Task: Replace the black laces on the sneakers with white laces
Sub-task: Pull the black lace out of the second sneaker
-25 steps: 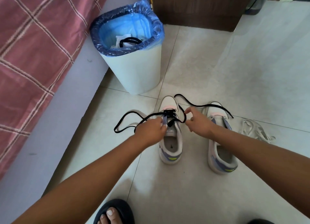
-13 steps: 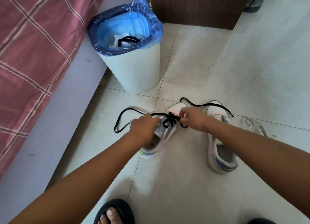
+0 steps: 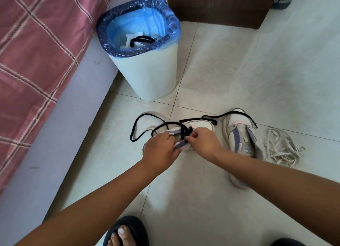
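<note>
A white and purple sneaker (image 3: 201,126) lies tipped on its side on the floor tiles, toe to the right. My left hand (image 3: 161,150) grips its eyelet flap. My right hand (image 3: 203,141) pinches the black lace (image 3: 139,129) at the eyelets; loose ends of that lace trail left and right over the floor. The second sneaker (image 3: 239,137) stands upright to the right with no lace in it. A heap of white laces (image 3: 281,148) lies beside that sneaker, further right.
A white bin (image 3: 147,70) with a blue liner stands behind the shoes and holds a black lace. A bed with a red checked cover (image 3: 36,61) runs along the left. A dark wooden cabinet (image 3: 220,6) is at the back. My sandalled foot (image 3: 127,233) is near.
The left sneaker went from upright to tipped on its side, turned with its toe to the right. Both hands closed in on the eyelets. The view shifted, showing more of the white laces.
</note>
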The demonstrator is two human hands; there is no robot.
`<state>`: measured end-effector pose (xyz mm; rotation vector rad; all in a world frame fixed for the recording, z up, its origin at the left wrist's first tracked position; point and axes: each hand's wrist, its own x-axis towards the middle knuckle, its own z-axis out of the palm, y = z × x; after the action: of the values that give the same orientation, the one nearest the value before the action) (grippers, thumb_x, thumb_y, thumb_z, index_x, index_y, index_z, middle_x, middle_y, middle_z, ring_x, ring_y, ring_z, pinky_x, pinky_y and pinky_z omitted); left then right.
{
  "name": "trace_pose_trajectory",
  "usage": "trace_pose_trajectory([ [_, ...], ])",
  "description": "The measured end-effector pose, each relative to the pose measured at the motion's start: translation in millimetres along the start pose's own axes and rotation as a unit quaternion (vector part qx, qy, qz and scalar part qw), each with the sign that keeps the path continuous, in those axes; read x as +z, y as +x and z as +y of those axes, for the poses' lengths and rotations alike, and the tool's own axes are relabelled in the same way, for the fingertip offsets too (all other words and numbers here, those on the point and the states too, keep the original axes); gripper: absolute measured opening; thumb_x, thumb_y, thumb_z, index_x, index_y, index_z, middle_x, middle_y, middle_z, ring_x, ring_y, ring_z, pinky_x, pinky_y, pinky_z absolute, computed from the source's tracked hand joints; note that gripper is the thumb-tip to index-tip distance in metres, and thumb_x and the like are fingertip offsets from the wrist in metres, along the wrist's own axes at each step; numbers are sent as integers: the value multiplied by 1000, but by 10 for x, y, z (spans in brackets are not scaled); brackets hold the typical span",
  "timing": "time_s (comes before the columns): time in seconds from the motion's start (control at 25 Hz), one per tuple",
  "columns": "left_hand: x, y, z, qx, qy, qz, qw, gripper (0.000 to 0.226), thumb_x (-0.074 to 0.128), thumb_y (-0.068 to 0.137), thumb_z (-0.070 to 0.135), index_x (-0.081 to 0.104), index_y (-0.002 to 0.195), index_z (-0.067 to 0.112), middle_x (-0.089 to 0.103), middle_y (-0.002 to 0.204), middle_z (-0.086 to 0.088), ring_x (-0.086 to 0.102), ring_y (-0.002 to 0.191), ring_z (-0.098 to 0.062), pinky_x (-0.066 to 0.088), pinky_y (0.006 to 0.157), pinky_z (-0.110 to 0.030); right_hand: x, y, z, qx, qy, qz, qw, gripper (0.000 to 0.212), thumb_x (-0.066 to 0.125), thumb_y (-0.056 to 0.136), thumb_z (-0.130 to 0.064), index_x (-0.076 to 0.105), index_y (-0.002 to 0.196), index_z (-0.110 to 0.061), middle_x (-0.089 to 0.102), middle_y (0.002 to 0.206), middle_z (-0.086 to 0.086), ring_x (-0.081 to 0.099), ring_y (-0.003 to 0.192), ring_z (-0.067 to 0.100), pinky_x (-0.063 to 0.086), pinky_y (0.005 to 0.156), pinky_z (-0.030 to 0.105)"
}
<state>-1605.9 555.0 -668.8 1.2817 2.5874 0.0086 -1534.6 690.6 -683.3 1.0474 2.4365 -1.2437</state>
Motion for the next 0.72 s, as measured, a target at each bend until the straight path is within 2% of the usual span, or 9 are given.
trace_pose_trajectory([
  [0.12, 4, 1, 43, -17, 29, -19, 999, 32, 44, 95, 41, 56, 115, 19, 55, 122, 5, 48, 117, -12, 39, 83, -25, 162, 46, -52, 127, 132, 30, 983, 24, 61, 87, -18, 68, 78, 2, 59, 67, 13, 55, 63, 26, 51, 68, 36],
  [0.16, 7, 2, 55, -8, 39, 7, 999, 29, 51, 92, 40, 60, 109, 19, 59, 115, 5, 53, 111, -12, 40, 78, -24, 197, 61, -81, 166, 178, 45, 969, 23, 62, 86, -17, 69, 83, 4, 60, 69, 14, 56, 65, 26, 53, 71, 39],
  [0.24, 50, 21, 43, 44, 58, 101, 992, 26, 80, 65, 35, 67, 77, 17, 65, 83, 2, 63, 79, -16, 44, 60, -25, 256, 49, -127, 208, 219, 72, 951, 21, 63, 86, -17, 69, 88, 3, 62, 73, 14, 59, 69, 28, 55, 74, 39],
  [0.28, 142, 43, 10, 76, 72, 151, 983, 28, 86, 52, 28, 65, 65, 15, 63, 72, 0, 61, 68, -20, 42, 55, -26, 275, 26, -151, 210, 215, 80, 950, 21, 61, 87, -16, 70, 87, 3, 62, 73, 13, 59, 71, 28, 53, 72, 35],
  [0.32, 212, 63, -6, 88, 66, 188, 976, 26, 85, 51, 21, 63, 62, 13, 61, 70, -4, 57, 66, -23, 40, 57, -30, 291, -1, -171, 206, 208, 91, 952, 21, 58, 89, -15, 69, 86, 2, 61, 74, 12, 57, 71, 27, 48, 68, 31],
  [0.44, 327, 114, -34, 95, 12, 259, 961, 10, 63, 77, 17, 67, 76, 9, 65, 90, -11, 52, 82, -27, 37, 69, -34, 332, -16, -220, 206, 205, 119, 950, 23, 52, 93, -15, 69, 92, 1, 66, 85, 13, 54, 73, 22, 36, 63, 24],
  [0.52, 347, 136, -63, 119, -1, 260, 958, 20, 52, 82, 17, 69, 82, 6, 66, 95, -13, 58, 83, -28, 47, 68, -36, 356, 33, -249, 195, 179, 105, 959, 24, 50, 93, -14, 69, 95, 0, 68, 94, 15, 55, 74, 23, 36, 62, 24],
  [0.6, 359, 154, -100, 144, -14, 238, 961, 22, 52, 80, 16, 70, 84, 4, 66, 94, -12, 61, 80, -30, 52, 66, -37, 368, 57, -229, 158, 141, 88, 973, 23, 49, 93, -12, 67, 96, 1, 67, 97, 17, 58, 78, 26, 36, 62, 25],
  [0.72, 381, 162, -113, 131, -39, 210, 968, 19, 73, 71, 16, 70, 86, 5, 65, 90, -10, 61, 80, -29, 53, 66, -36, 366, 33, -129, 74, 95, 75, 990, 19, 45, 94, -7, 60, 85, 0, 64, 94, 19, 60, 87, 31, 40, 65, 31],
])
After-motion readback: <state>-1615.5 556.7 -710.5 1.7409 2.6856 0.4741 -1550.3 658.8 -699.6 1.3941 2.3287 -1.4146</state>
